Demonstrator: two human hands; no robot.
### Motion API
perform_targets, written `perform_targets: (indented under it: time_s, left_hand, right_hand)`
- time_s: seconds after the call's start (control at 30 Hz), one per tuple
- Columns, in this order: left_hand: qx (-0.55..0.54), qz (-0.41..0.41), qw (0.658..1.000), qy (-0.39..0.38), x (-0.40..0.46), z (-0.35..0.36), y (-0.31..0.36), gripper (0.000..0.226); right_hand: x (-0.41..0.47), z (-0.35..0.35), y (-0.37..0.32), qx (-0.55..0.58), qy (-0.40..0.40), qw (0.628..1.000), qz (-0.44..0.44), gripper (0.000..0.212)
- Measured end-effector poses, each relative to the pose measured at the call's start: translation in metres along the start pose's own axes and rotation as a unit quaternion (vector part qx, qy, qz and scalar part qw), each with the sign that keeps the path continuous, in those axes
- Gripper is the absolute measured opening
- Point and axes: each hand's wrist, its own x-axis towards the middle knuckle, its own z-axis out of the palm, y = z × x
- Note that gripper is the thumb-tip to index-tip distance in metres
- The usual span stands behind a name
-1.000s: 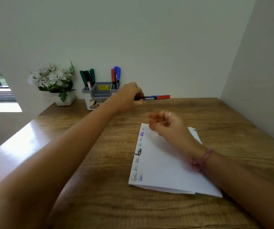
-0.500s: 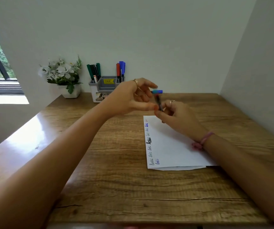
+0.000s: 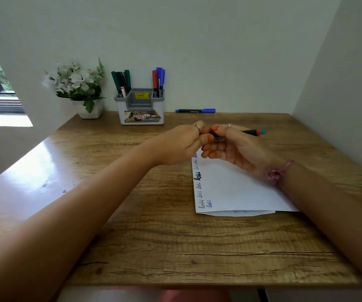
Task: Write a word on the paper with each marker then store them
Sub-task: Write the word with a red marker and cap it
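Wooden desk (image 3: 154, 236), both hands (image 3: 206, 142) gripping one marker (image 3: 254, 132) above paper (image 3: 236, 188); organizer (image 3: 141, 110), blue marker (image 3: 195, 110) behind

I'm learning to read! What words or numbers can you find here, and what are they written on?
"loki": handwritten several times down the left edge of the paper, most clearly in bold black.
"42" and "OP", cut off: on the picture label of the marker holder.
Yellow sticker on the holder: a price, too blurred to read.
Print on the markers: too small to read.
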Motion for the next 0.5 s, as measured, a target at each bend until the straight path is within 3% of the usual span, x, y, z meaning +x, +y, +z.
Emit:
perform_targets:
  time_s: [0.23, 0.4, 0.5]
  left_hand:
    - [-0.016, 0.024, 0.999, 0.033, 0.003, 0.002, 0.002, 0.031]
    - [-0.041, -0.033, 0.998, 0.019, 0.001, 0.003, -0.001, 0.036]
    - [-0.054, -0.082, 0.995, -0.010, -0.003, -0.001, -0.004, 0.060]
  right_hand:
    - [-0.004, -0.005, -0.005, 0.003, -0.081, 0.996, 0.047, 0.039]
    - [-0.008, -0.011, -0.011, -0.062, -0.139, 0.986, 0.071, 0.042]
    - [-0.008, -0.018, -0.010, -0.081, -0.089, 0.992, 0.045, 0.045]
